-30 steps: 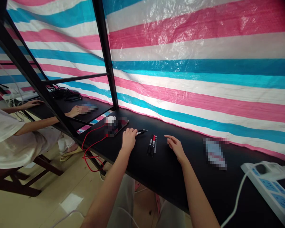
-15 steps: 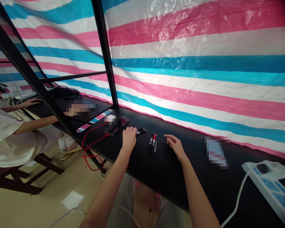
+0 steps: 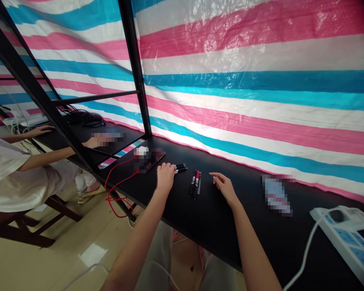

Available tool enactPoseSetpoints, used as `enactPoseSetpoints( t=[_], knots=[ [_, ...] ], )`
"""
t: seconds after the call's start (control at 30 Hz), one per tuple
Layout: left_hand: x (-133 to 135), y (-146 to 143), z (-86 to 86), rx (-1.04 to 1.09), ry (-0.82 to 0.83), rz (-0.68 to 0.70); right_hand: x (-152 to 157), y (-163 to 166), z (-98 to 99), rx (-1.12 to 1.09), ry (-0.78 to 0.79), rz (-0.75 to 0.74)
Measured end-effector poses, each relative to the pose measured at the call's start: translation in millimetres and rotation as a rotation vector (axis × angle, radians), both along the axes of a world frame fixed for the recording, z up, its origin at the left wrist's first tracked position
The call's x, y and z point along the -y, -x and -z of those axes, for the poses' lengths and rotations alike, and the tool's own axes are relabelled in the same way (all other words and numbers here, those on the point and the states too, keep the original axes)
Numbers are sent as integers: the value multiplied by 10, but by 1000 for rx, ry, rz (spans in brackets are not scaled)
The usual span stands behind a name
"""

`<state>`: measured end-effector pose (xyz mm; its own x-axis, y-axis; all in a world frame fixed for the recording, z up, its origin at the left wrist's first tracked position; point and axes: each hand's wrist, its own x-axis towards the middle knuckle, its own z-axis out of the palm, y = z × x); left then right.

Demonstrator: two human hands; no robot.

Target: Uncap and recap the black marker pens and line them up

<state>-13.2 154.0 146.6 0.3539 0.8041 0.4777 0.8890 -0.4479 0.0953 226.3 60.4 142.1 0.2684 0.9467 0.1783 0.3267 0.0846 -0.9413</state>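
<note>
My left hand (image 3: 165, 176) is closed over black pens (image 3: 181, 167), whose ends stick out to the right of its fingers. To the right of it, several pens and markers (image 3: 195, 184) lie side by side on the black tabletop (image 3: 212, 238), one of them with a red part. My right hand (image 3: 224, 186) rests beyond that group, holding nothing. Its index finger stretches left toward the pens without touching them, and the other fingers are loosely bent.
A phone (image 3: 156, 161) with a white charger (image 3: 141, 151) and red cable (image 3: 115, 198) lies at the left. On the right are a blurred-out flat item (image 3: 277, 196) and a white power strip (image 3: 346, 238). A black metal frame (image 3: 136, 68) separates off a seated person (image 3: 15, 169).
Almost nothing differs. My left hand and the pens in it have shifted very slightly, along with a small move of the whole view; my right hand keeps its pose.
</note>
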Motion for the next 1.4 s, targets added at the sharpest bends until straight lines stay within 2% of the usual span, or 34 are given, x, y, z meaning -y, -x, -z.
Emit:
enactPoseSetpoints(
  t=[0.5,0.6,0.77,0.83,0.93,1.0,1.17,1.4],
  knots=[
    [34,-45,-30,-66,-2,-94,7,16,-22,85,8,19],
    [46,-51,-44,-79,-8,-73,3,16,-23,132,17,23],
    [74,-89,-98,-33,-8,38,3,43,-25,234,20,25],
    [113,-126,-139,14,4,160,16,78,-36,320,29,30],
    [192,-190,-199,62,70,414,49,146,-68,483,29,21],
    [232,-223,-218,77,136,518,72,187,-94,568,18,2],
    [234,-243,-178,73,257,571,105,245,-137,684,3,-68],
    [184,-222,-123,66,316,597,107,267,-155,694,37,-125]
  ],
)
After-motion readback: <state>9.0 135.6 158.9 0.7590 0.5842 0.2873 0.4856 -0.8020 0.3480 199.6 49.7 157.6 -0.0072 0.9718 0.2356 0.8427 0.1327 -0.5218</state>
